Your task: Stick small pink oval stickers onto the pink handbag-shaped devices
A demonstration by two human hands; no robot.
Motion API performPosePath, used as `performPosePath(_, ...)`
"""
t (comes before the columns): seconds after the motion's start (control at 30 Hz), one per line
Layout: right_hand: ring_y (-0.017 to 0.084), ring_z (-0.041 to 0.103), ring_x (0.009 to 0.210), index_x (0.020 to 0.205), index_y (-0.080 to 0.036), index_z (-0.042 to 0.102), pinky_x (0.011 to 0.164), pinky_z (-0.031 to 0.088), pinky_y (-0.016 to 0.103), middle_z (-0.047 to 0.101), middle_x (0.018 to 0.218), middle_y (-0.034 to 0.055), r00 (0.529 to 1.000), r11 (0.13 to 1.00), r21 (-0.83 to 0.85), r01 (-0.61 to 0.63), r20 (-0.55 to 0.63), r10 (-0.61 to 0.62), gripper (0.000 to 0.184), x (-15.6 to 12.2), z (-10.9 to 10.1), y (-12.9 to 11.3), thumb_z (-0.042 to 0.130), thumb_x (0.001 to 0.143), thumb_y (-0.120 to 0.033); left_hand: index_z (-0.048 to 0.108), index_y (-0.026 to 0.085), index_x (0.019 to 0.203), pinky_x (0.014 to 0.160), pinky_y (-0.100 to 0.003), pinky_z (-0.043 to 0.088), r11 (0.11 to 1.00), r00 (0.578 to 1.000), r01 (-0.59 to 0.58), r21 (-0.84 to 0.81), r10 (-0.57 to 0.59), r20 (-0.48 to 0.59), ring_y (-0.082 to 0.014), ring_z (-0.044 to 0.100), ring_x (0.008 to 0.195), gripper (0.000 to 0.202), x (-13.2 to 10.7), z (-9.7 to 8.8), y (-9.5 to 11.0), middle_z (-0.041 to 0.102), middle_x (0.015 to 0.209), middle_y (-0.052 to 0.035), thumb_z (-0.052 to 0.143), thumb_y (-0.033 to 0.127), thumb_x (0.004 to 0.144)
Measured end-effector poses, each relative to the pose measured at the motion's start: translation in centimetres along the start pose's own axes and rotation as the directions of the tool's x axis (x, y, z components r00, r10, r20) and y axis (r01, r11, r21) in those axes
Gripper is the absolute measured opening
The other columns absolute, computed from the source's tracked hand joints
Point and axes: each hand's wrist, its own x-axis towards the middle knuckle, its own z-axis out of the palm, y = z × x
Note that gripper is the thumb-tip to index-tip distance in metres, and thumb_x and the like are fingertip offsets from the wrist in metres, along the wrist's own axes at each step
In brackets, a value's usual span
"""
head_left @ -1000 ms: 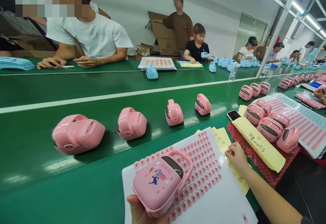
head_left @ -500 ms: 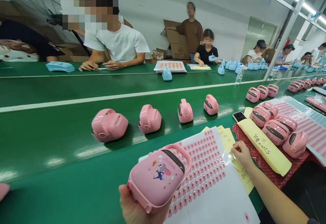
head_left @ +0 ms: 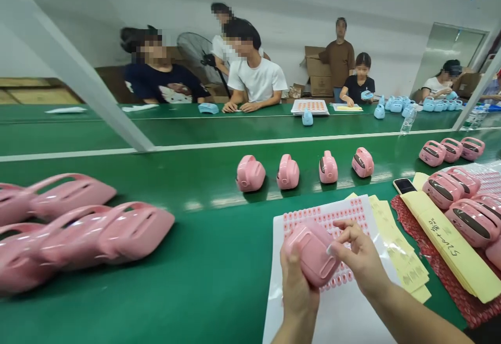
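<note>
My left hand is closed around a pink plastic gadget with rounded corners, its plain side with a shallow recessed panel facing up. My right hand is at the gadget's right edge, with thumb and index finger bent towards it. A small pale piece like a sticker shows at the thumb tip, on or against the gadget; its kind is not clear. Beneath both hands lies a white sheet with rows of small pink-red oval stickers. Yellow label sheets lie partly under its right side.
Pink handled gadgets stand grouped at left, and several line the green belt ahead. At right are a phone, a folded yellow stack and more gadgets on red bubble wrap. Co-workers sit across the table.
The view has swung left. My right hand has come from the yellow sheets to the gadget. My left hand has turned the gadget from its cartoon-printed side to its plain side.
</note>
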Motion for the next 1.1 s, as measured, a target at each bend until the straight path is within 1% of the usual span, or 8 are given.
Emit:
performPosePath(0.07, 0.028, 0.045, 0.113, 0.060, -0.022, 0.064, 0.095, 0.033, 0.041, 0.056, 0.100, 0.0073, 0.999, 0.999, -0.011, -0.039, -0.003, 0.039, 0.018, -0.1, 1.2, 0.4, 0.071, 0.064, -0.038, 0.057, 0.024, 0.100, 0.070, -0.030, 0.050, 1.000, 1.000, -0.010, -0.014, 0.010, -0.008, -0.0213, 0.058, 0.088, 0.054, -0.3, -0.3, -0.3, 0.059, 0.094, -0.0017, 0.071, 0.053, 0.058)
performPosePath(0.13, 0.028, 0.047, 0.110, 0.059, -0.022, 0.063, 0.093, 0.035, 0.041, 0.055, 0.095, 0.0069, 0.997, 0.998, -0.020, -0.065, -0.029, 0.064, 0.019, 0.0, 1.6, 0.9, 0.071, 0.063, -0.039, 0.055, 0.026, 0.104, 0.068, -0.031, 0.051, 1.000, 1.000, -0.014, -0.021, 0.013, -0.010, -0.0223, 0.058, 0.089, 0.056, -0.5, -0.5, -0.3, 0.058, 0.101, -0.0031, 0.072, 0.054, 0.058)
performPosePath(0.2, 0.027, 0.047, 0.110, 0.059, -0.022, 0.064, 0.093, 0.036, 0.039, 0.054, 0.092, 0.0065, 0.997, 0.997, -0.042, -0.071, -0.012, 0.071, 0.018, 0.2, 1.4, 1.3, 0.070, 0.064, -0.038, 0.054, 0.026, 0.105, 0.068, -0.031, 0.051, 1.000, 1.000, -0.024, -0.021, 0.023, -0.006, -0.0232, 0.059, 0.091, 0.059, -0.6, -0.6, -0.3, 0.058, 0.104, -0.0040, 0.072, 0.054, 0.057)
performPosePath(0.33, 0.027, 0.045, 0.113, 0.064, -0.022, 0.067, 0.094, 0.035, 0.038, 0.054, 0.095, 0.0063, 0.992, 0.993, -0.085, -0.076, 0.090, 0.084, 0.014, 0.4, 0.6, 1.8, 0.070, 0.066, -0.035, 0.055, 0.025, 0.104, 0.069, -0.031, 0.051, 1.000, 1.000, -0.025, -0.020, 0.024, -0.010, -0.0244, 0.058, 0.093, 0.061, -0.6, -0.6, -0.3, 0.058, 0.106, -0.0049, 0.074, 0.055, 0.055)
performPosePath(0.57, 0.027, 0.047, 0.111, 0.065, -0.022, 0.068, 0.092, 0.038, 0.039, 0.054, 0.095, 0.0066, 0.993, 0.991, -0.119, -0.054, 0.097, 0.066, 0.012, 0.6, 0.1, 1.8, 0.070, 0.067, -0.034, 0.053, 0.024, 0.108, 0.071, -0.034, 0.052, 1.000, 1.000, 0.002, -0.012, -0.002, -0.001, -0.0256, 0.059, 0.092, 0.064, -0.7, -0.6, -0.1, 0.058, 0.106, -0.0063, 0.075, 0.054, 0.055)
performPosePath(0.93, 0.024, 0.050, 0.103, 0.066, -0.022, 0.062, 0.086, 0.042, 0.035, 0.052, 0.092, 0.0057, 0.997, 0.966, -0.250, 0.069, 0.057, -0.056, 0.012, 0.1, 0.9, 1.3, 0.064, 0.073, -0.032, 0.052, 0.024, 0.110, 0.070, -0.034, 0.053, 0.999, 1.000, 0.029, -0.029, -0.029, 0.000, -0.0237, 0.062, 0.085, 0.066, -0.7, -0.7, -0.2, 0.061, 0.099, -0.0052, 0.074, 0.054, 0.056)
performPosePath(1.03, 0.022, 0.053, 0.096, 0.067, -0.022, 0.059, 0.082, 0.044, 0.035, 0.052, 0.090, 0.0054, 0.987, 0.939, -0.309, 0.150, -0.002, -0.158, 0.011, -0.4, 1.6, 1.3, 0.060, 0.076, -0.030, 0.053, 0.024, 0.110, 0.068, -0.035, 0.054, 0.999, 0.999, 0.031, -0.032, -0.031, -0.010, -0.0241, 0.063, 0.084, 0.066, -0.5, -0.8, -0.4, 0.062, 0.099, -0.0058, 0.074, 0.053, 0.056)
performPosePath(1.1, 0.022, 0.053, 0.092, 0.069, -0.023, 0.059, 0.080, 0.045, 0.037, 0.052, 0.091, 0.0066, 0.962, 0.886, -0.389, 0.253, 0.004, -0.274, 0.011, -0.9, 2.0, 1.6, 0.057, 0.078, -0.027, 0.054, 0.024, 0.110, 0.068, -0.034, 0.054, 0.999, 0.999, 0.027, -0.036, -0.028, -0.021, -0.0242, 0.064, 0.084, 0.063, -0.4, -0.9, -0.6, 0.062, 0.100, -0.0062, 0.075, 0.051, 0.057)
